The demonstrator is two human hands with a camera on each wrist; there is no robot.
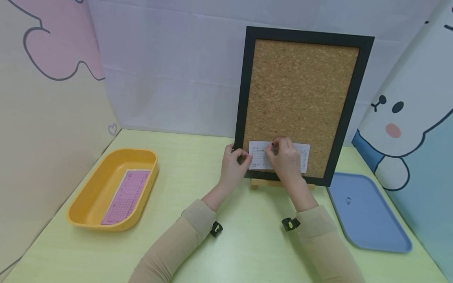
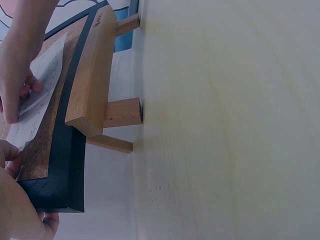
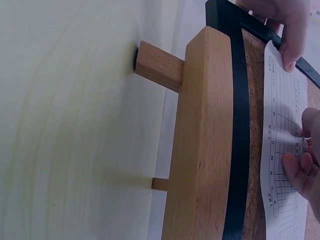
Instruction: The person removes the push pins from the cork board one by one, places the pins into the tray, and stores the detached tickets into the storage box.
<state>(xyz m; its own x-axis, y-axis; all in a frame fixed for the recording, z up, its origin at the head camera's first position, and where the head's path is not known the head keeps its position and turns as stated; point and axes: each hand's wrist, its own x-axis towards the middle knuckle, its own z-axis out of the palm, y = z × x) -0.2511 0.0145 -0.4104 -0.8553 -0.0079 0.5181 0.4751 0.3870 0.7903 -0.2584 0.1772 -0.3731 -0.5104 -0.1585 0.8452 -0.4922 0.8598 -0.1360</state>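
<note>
A white printed paper slip [image 1: 261, 159] lies against the lower part of a black-framed cork board [image 1: 301, 90], which stands on a wooden easel [image 3: 200, 140]. My left hand [image 1: 234, 167] grips the board's left frame edge near the bottom corner, some fingers behind it, while a fingertip presses the slip's left end. The right hand [image 1: 287, 159] is at the slip's upper middle, thumb and fingertips pinching a small clear pin [image 3: 306, 142], mostly hidden by the fingers. In the left wrist view, the slip's lower edge bows slightly off the cork.
At the left, a yellow tray [image 1: 86, 196] contains pink printed slips [image 1: 126, 196]. A blue tray [image 1: 375, 220] lies right of the board, with small clear pieces [image 1: 348, 200] on it. Behind the board hangs a pale cloth backdrop [image 1: 170, 70]; patterned panels stand at both sides.
</note>
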